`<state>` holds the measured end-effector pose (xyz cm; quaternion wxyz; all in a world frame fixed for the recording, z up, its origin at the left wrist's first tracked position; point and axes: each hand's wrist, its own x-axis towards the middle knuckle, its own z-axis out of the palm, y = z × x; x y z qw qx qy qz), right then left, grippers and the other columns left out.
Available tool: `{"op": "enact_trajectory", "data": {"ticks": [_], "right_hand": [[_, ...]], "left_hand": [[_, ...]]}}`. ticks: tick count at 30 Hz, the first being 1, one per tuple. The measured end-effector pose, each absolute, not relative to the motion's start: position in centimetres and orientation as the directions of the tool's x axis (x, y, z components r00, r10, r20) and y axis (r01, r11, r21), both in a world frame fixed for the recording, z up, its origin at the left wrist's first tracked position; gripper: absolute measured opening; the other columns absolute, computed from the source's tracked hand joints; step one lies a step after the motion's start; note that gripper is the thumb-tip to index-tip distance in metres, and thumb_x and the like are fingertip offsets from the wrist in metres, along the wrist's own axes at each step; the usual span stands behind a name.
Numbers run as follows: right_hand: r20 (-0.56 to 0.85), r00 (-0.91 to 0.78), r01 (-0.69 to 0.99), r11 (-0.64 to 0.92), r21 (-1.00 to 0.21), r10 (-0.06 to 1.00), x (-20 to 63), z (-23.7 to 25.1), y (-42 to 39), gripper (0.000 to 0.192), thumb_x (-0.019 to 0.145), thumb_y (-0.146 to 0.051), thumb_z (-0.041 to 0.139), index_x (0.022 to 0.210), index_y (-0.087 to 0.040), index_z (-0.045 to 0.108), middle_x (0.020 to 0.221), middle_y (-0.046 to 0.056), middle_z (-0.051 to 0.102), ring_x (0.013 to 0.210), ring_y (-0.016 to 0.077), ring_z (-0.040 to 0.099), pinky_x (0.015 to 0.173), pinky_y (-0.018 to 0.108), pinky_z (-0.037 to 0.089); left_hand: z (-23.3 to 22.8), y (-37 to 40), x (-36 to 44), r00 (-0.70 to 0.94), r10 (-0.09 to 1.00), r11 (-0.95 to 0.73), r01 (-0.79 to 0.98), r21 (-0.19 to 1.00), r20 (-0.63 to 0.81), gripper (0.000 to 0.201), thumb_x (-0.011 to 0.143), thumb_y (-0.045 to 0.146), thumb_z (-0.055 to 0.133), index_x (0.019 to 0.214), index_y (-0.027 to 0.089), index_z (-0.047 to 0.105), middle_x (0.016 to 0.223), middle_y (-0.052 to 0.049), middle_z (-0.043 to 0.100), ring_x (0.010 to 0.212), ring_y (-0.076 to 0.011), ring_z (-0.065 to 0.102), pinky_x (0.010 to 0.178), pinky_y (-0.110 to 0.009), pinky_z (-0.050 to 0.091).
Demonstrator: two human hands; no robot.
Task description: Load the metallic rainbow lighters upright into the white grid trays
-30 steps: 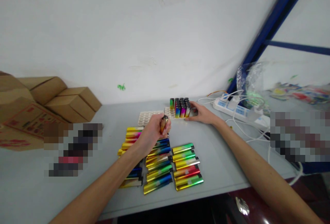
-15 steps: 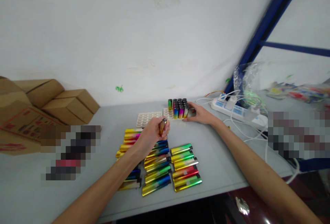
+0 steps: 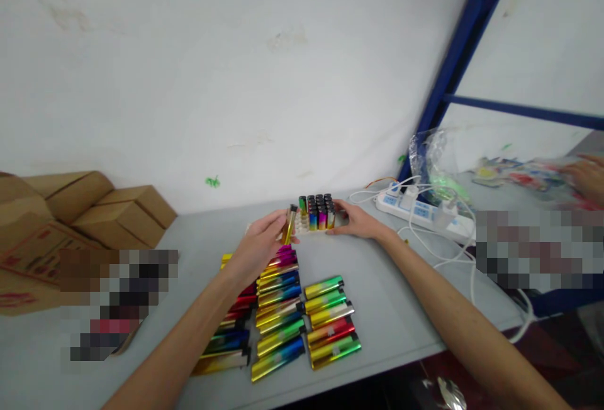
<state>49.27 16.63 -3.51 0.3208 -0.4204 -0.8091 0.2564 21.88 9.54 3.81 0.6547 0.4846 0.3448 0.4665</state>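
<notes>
The gold lighter (image 3: pixel 289 226) stands nearly upright in the left hand (image 3: pixel 257 248), its dark cap up and its long axis tilted only a little, pinched between thumb and fingers (image 3: pixel 276 220) closed on its body. It hangs just left of the tray (image 3: pixel 302 224) of upright lighters (image 3: pixel 317 211), close to the block's left edge. The left hand is thus the nearer one to the open slots on that side. The right hand (image 3: pixel 359 222) rests on the tray's right side, fingers loosely curled against the block, holding nothing that shows. Nearer the person, rows of coloured lighters (image 3: pixel 302 315) lie flat on the grey worktop (image 3: pixel 401 284).
</notes>
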Motion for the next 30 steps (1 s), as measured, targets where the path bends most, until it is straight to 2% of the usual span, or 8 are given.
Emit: {"op": "enact_trajectory", "data": {"ticks": [4,6,10,15,20,24,27,30], "right_hand": [[0.307,-0.445,0.520,0.521,-0.677,0.841,49.2,-3.3,16.5,0.085,0.070,-0.044,0.083,0.141,-0.016,0.046,0.126,0.015,0.064,0.106,0.0277,0.062,0.093,0.045,0.051],[0.307,-0.444,0.518,0.521,-0.679,0.842,49.2,-3.3,16.6,0.085,0.070,-0.044,0.083,0.141,-0.015,0.046,0.127,0.015,0.063,0.106,0.0278,0.062,0.094,0.045,0.051],[0.312,-0.454,0.491,0.526,-0.694,0.835,49.3,-3.7,16.9,0.084,0.069,-0.044,0.084,0.140,-0.016,0.047,0.131,0.014,0.062,0.110,0.0277,0.062,0.097,0.045,0.050],[0.304,-0.449,0.519,0.523,-0.676,0.840,49.3,-3.7,16.9,0.083,0.069,-0.046,0.083,0.139,-0.016,0.050,0.129,0.014,0.064,0.107,0.0281,0.063,0.096,0.045,0.050],[0.305,-0.459,0.536,0.534,-0.654,0.834,49.3,-3.3,16.8,0.082,0.070,-0.047,0.082,0.139,-0.015,0.050,0.126,0.014,0.065,0.103,0.0275,0.063,0.092,0.044,0.051],[0.308,-0.449,0.548,0.531,-0.646,0.839,49.2,-3.3,16.7,0.082,0.070,-0.048,0.082,0.138,-0.015,0.051,0.125,0.014,0.066,0.101,0.0273,0.063,0.091,0.044,0.052],[0.303,-0.448,0.547,0.526,-0.651,0.841,49.2,-3.3,16.7,0.082,0.070,-0.048,0.082,0.138,-0.015,0.051,0.126,0.015,0.065,0.103,0.0280,0.063,0.092,0.044,0.052],[0.291,-0.451,0.552,0.520,-0.652,0.844,49.3,-3.3,16.7,0.083,0.069,-0.047,0.083,0.138,-0.013,0.051,0.126,0.016,0.065,0.103,0.0284,0.064,0.092,0.044,0.052]], "left_hand": [[3.2,11.6,21.9,0.209,0.977,0.000,-0.231,0.973,0.050,0.025,0.077,0.036,0.077,0.089,0.014,0.071,0.071,0.000,0.059,0.061,-0.0094,0.050,0.056,-0.021,0.042],[2.8,12.1,22.2,0.137,0.990,0.055,-0.239,0.969,-0.022,0.023,0.076,0.032,0.078,0.087,0.013,0.071,0.072,0.000,0.060,0.060,-0.0078,0.049,0.052,-0.018,0.039],[2.5,12.5,22.9,0.039,0.979,0.202,-0.259,0.944,-0.199,0.015,0.081,0.024,0.072,0.091,0.013,0.071,0.083,-0.004,0.066,0.065,-0.0086,0.055,0.053,-0.018,0.044],[2.9,12.5,23.3,0.190,0.962,0.250,-0.327,0.911,-0.195,0.008,0.087,0.015,0.065,0.092,0.010,0.068,0.082,-0.007,0.067,0.065,-0.0077,0.058,0.050,-0.013,0.043],[2.8,11.6,23.4,0.293,0.945,0.273,-0.456,0.847,-0.147,0.018,0.094,0.027,0.060,0.086,0.011,0.063,0.077,-0.005,0.062,0.048,-0.0026,0.043,0.042,-0.012,0.036],[2.8,11.3,23.2,0.346,0.928,0.307,-0.499,0.810,-0.138,0.026,0.096,0.035,0.055,0.091,0.012,0.064,0.077,-0.004,0.060,0.050,-0.0048,0.044,0.045,-0.016,0.040],[3.2,11.6,22.9,0.373,0.913,0.347,-0.495,0.797,-0.165,0.021,0.093,0.027,0.059,0.102,0.010,0.068,0.075,-0.002,0.058,0.052,-0.0058,0.046,0.048,-0.019,0.041],[3.5,12.1,22.8,0.291,0.947,0.266,-0.473,0.840,-0.136,0.028,0.082,0.021,0.071,0.108,0.011,0.068,0.076,-0.001,0.060,0.057,-0.0066,0.052,0.051,-0.019,0.041]]}}
